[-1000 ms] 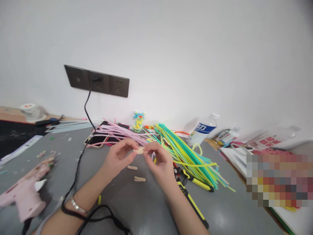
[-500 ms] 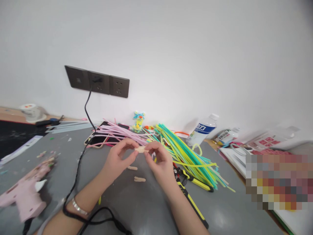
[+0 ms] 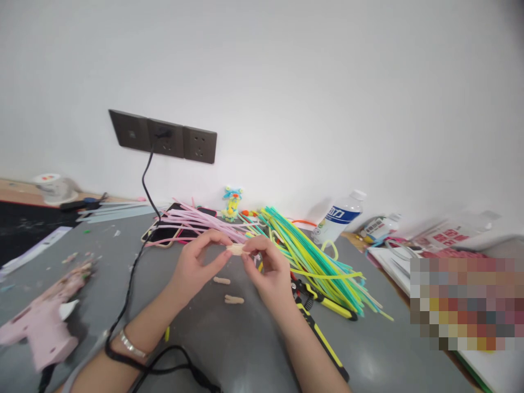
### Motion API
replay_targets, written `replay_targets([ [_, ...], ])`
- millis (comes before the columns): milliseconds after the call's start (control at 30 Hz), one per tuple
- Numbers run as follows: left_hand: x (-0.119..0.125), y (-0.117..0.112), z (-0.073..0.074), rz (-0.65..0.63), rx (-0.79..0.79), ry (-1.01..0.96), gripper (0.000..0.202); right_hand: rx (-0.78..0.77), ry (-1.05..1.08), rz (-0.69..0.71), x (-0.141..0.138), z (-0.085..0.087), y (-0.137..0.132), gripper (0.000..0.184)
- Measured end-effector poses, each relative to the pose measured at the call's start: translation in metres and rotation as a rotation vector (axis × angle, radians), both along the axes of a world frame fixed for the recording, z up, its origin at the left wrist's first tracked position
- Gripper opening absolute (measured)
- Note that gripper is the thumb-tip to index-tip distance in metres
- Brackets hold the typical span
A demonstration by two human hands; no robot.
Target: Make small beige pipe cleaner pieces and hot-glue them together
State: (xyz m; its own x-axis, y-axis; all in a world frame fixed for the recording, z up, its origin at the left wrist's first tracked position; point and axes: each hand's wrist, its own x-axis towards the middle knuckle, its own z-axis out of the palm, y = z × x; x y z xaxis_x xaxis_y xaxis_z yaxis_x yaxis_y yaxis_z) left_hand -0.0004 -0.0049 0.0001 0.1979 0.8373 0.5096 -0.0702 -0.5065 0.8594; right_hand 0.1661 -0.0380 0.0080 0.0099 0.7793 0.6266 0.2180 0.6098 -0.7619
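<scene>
Between the fingertips of both hands is a small beige piece of folded pipe cleaner, held level above the table. My left hand pinches its left end with thumb and forefinger. Its right end is pinched by my right hand. Below, on the grey table, lie two more short beige pipe cleaner pieces, one thin piece and one folded piece. Wire strippers with yellow and black handles rest beside my right wrist, which partly hides them.
Pink pipe cleaners and a green and yellow bundle lie behind my hands. A small figure and a bottle stand by the wall. At left lies a pink glue gun. A black cord crosses my left forearm.
Almost nothing differs. Both hands keep their pinch on the beige piece, which seems turned very slightly.
</scene>
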Motion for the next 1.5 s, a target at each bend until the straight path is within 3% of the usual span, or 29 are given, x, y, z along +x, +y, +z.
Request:
replay_targets([
  [267,0.0012,-0.0004,-0.0005,-0.005,-0.014,-0.072,0.01,-0.006,0.014,0.024,0.0,-0.0034,0.0002,0.01],
  [633,-0.0004,-0.0011,0.0011,-0.036,0.054,-0.029,0.003,-0.015,0.011,0.038,-0.0004,-0.0033,0.0013,0.012],
  [1033,-0.0004,-0.0002,0.0013,-0.034,0.157,-0.006,0.015,-0.036,0.047,0.059,-0.0019,-0.0047,-0.0004,0.015],
  [1500,0.0001,0.0028,-0.0042,-0.037,0.05,0.109,0.013,-0.019,-0.016,0.031,0.0001,-0.0061,0.0029,0.015],
])
